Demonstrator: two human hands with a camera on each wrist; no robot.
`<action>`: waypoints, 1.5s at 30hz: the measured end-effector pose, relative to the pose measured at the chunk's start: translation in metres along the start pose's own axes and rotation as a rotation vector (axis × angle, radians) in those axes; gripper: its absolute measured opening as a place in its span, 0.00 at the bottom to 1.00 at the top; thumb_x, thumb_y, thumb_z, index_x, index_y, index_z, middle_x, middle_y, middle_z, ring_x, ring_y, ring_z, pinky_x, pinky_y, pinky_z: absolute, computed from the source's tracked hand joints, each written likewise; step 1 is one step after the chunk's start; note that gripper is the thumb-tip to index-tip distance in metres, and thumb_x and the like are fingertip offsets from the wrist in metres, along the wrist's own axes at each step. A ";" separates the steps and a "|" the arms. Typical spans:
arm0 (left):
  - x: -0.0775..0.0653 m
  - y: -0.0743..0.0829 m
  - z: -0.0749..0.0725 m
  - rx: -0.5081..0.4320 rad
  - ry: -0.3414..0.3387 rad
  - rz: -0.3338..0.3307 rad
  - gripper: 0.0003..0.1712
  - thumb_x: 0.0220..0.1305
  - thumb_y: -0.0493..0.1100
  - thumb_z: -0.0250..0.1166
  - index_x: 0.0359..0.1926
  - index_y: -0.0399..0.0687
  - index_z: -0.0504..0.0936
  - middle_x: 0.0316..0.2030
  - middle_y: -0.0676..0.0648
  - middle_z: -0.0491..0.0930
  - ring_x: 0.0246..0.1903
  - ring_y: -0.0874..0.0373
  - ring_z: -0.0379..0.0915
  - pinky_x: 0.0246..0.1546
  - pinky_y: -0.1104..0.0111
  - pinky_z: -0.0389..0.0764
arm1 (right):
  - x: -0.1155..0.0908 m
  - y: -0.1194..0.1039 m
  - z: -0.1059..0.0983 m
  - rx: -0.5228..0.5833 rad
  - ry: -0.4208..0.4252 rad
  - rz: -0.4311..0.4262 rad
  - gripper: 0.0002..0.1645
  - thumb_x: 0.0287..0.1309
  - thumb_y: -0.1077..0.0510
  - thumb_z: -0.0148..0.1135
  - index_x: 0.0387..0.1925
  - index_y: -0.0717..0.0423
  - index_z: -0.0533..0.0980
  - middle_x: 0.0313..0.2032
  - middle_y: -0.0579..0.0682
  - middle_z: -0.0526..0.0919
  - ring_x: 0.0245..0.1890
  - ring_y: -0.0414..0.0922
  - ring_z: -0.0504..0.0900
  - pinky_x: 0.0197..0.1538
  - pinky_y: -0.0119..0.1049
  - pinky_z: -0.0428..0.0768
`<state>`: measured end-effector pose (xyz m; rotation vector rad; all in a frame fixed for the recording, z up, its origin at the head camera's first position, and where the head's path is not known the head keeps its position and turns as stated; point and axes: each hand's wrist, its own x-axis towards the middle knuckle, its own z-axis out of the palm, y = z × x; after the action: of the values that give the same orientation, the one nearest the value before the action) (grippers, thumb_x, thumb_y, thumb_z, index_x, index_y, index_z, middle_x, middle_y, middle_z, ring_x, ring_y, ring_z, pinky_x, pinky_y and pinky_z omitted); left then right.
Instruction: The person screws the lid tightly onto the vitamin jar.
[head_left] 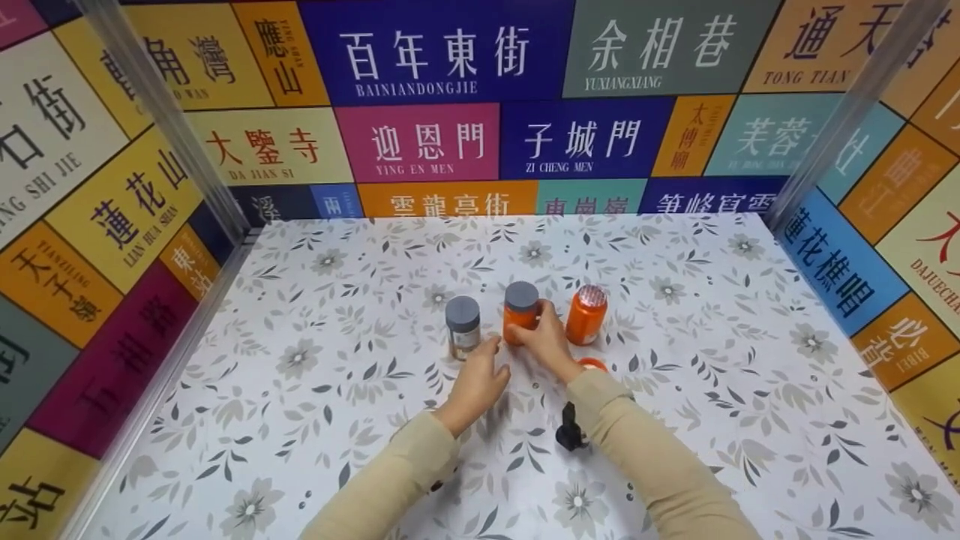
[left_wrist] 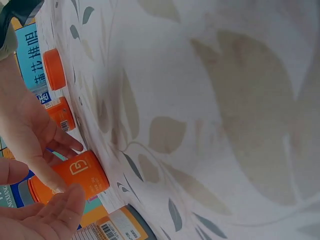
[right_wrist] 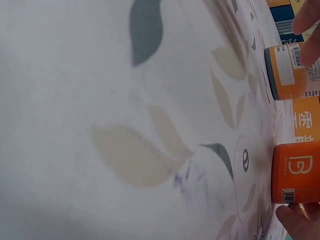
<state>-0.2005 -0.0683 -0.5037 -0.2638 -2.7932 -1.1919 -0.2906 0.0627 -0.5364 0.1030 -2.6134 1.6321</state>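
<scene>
Beige sleeves (head_left: 382, 480) lie nearest the camera, over the floral tablecloth (head_left: 720, 390). Right hand (head_left: 547, 343): thumb and fingers grasp the orange pill bottle (head_left: 517, 318) round its body. Bottle upright, between the amber bottle (head_left: 463, 328) and the silver-topped orange bottle (head_left: 587, 316); whether its base bears on the cloth, cannot tell. Its grey screw cap (head_left: 521, 294) is on. Left hand (head_left: 474, 384): fingers loosely extended, grasping nothing, just in front of the amber bottle; contact unclear. Orange lid (head_left: 592, 364) off, near the silver-topped bottle, partly hidden by the right arm.

Step in hand (judged): holding the orange pill bottle, to position it or work its cap; which, undetermined. Next move, if cap work, calls for the left fingers at the cap rim with the right grasp firm; if placing, a level release clear of both neighbours.
</scene>
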 end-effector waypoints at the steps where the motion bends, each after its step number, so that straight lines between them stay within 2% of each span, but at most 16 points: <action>1: -0.001 0.000 0.000 -0.001 -0.008 -0.006 0.26 0.56 0.34 0.58 0.57 0.29 0.67 0.47 0.34 0.76 0.49 0.44 0.73 0.52 0.56 0.72 | 0.001 0.000 0.001 0.006 0.008 0.006 0.37 0.46 0.58 0.68 0.55 0.68 0.61 0.52 0.65 0.72 0.53 0.55 0.71 0.58 0.46 0.68; 7: -0.001 -0.001 -0.001 -0.008 -0.031 -0.027 0.27 0.56 0.33 0.56 0.59 0.30 0.66 0.49 0.34 0.75 0.50 0.44 0.72 0.53 0.56 0.71 | 0.001 -0.003 0.009 -0.003 0.059 -0.005 0.36 0.45 0.60 0.67 0.53 0.70 0.60 0.50 0.66 0.71 0.53 0.56 0.71 0.59 0.47 0.67; 11: -0.002 -0.001 -0.001 -0.013 -0.032 -0.038 0.28 0.55 0.32 0.55 0.59 0.31 0.66 0.50 0.34 0.75 0.50 0.44 0.72 0.53 0.56 0.71 | -0.003 -0.006 0.008 -0.011 0.035 0.005 0.43 0.45 0.59 0.66 0.57 0.74 0.55 0.52 0.70 0.67 0.55 0.60 0.67 0.61 0.49 0.63; 16: -0.002 -0.002 -0.001 -0.031 -0.047 -0.067 0.27 0.57 0.33 0.55 0.60 0.33 0.66 0.50 0.34 0.75 0.49 0.44 0.73 0.51 0.56 0.73 | -0.016 -0.006 -0.011 -0.033 -0.131 0.107 0.54 0.49 0.53 0.67 0.64 0.75 0.46 0.62 0.74 0.57 0.63 0.62 0.59 0.65 0.49 0.57; 19: -0.001 -0.005 -0.002 -0.042 -0.047 -0.077 0.27 0.57 0.33 0.55 0.60 0.34 0.66 0.50 0.34 0.75 0.49 0.44 0.73 0.50 0.57 0.74 | -0.025 -0.006 -0.031 -0.075 -0.251 0.128 0.50 0.52 0.54 0.64 0.65 0.74 0.48 0.62 0.73 0.57 0.62 0.63 0.60 0.65 0.50 0.59; 22: -0.001 -0.008 -0.004 -0.058 -0.053 -0.076 0.28 0.57 0.33 0.55 0.60 0.33 0.65 0.50 0.33 0.75 0.49 0.44 0.73 0.50 0.56 0.74 | -0.033 -0.002 -0.053 -0.126 -0.319 0.098 0.38 0.53 0.58 0.62 0.60 0.73 0.59 0.57 0.70 0.67 0.56 0.61 0.69 0.60 0.50 0.66; 24: -0.001 -0.009 -0.005 -0.068 -0.064 -0.078 0.28 0.56 0.33 0.55 0.60 0.33 0.65 0.50 0.33 0.75 0.49 0.43 0.73 0.50 0.57 0.74 | -0.036 0.003 -0.068 -0.154 -0.307 0.074 0.29 0.53 0.60 0.61 0.53 0.72 0.68 0.50 0.67 0.75 0.49 0.58 0.74 0.55 0.48 0.71; 26: -0.002 -0.010 -0.006 -0.080 -0.079 -0.083 0.28 0.57 0.32 0.55 0.60 0.33 0.65 0.51 0.33 0.74 0.50 0.43 0.73 0.50 0.56 0.74 | -0.035 0.008 -0.083 -0.178 -0.253 0.051 0.20 0.52 0.61 0.62 0.46 0.70 0.74 0.43 0.63 0.79 0.43 0.53 0.77 0.49 0.44 0.75; 28: -0.002 -0.011 -0.007 -0.086 -0.087 -0.083 0.28 0.57 0.32 0.55 0.60 0.33 0.65 0.50 0.32 0.74 0.50 0.43 0.73 0.50 0.56 0.74 | -0.033 0.013 -0.096 -0.185 -0.181 0.048 0.15 0.51 0.61 0.62 0.39 0.68 0.76 0.38 0.60 0.80 0.37 0.49 0.77 0.44 0.40 0.75; 30: -0.003 -0.011 -0.008 -0.095 -0.092 -0.085 0.27 0.57 0.32 0.55 0.60 0.34 0.65 0.50 0.32 0.74 0.50 0.42 0.72 0.51 0.56 0.73 | -0.029 0.018 -0.107 -0.166 -0.119 0.069 0.15 0.51 0.60 0.62 0.37 0.67 0.76 0.37 0.58 0.79 0.36 0.47 0.75 0.41 0.36 0.74; 32: -0.003 -0.011 -0.009 -0.105 -0.090 -0.080 0.27 0.57 0.32 0.55 0.60 0.33 0.65 0.50 0.31 0.74 0.50 0.41 0.72 0.51 0.55 0.73 | -0.024 0.022 -0.116 -0.145 -0.067 0.098 0.17 0.51 0.58 0.63 0.39 0.66 0.74 0.38 0.58 0.78 0.37 0.47 0.74 0.42 0.35 0.73; 36: -0.002 -0.010 -0.010 -0.098 -0.094 -0.079 0.26 0.58 0.32 0.55 0.59 0.33 0.65 0.50 0.32 0.74 0.50 0.42 0.72 0.52 0.55 0.72 | -0.014 0.030 -0.127 -0.098 -0.040 0.150 0.28 0.53 0.54 0.62 0.50 0.68 0.67 0.47 0.62 0.73 0.46 0.52 0.72 0.49 0.39 0.72; 40: 0.000 -0.010 -0.009 -0.084 -0.112 -0.088 0.26 0.58 0.33 0.54 0.59 0.33 0.66 0.50 0.33 0.74 0.50 0.43 0.72 0.51 0.57 0.73 | -0.006 0.037 -0.126 -0.044 -0.092 0.180 0.38 0.52 0.53 0.63 0.58 0.67 0.59 0.56 0.64 0.67 0.55 0.56 0.68 0.57 0.46 0.69; 45: 0.001 -0.011 -0.010 -0.091 -0.126 -0.091 0.26 0.58 0.33 0.54 0.59 0.33 0.66 0.50 0.33 0.74 0.49 0.43 0.72 0.51 0.56 0.73 | 0.000 0.039 -0.116 0.021 -0.146 0.157 0.45 0.50 0.55 0.66 0.63 0.66 0.52 0.59 0.65 0.62 0.58 0.59 0.65 0.60 0.49 0.66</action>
<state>-0.2030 -0.0827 -0.5041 -0.2282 -2.8899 -1.3716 -0.2923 0.1841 -0.5210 0.0180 -2.7773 1.7646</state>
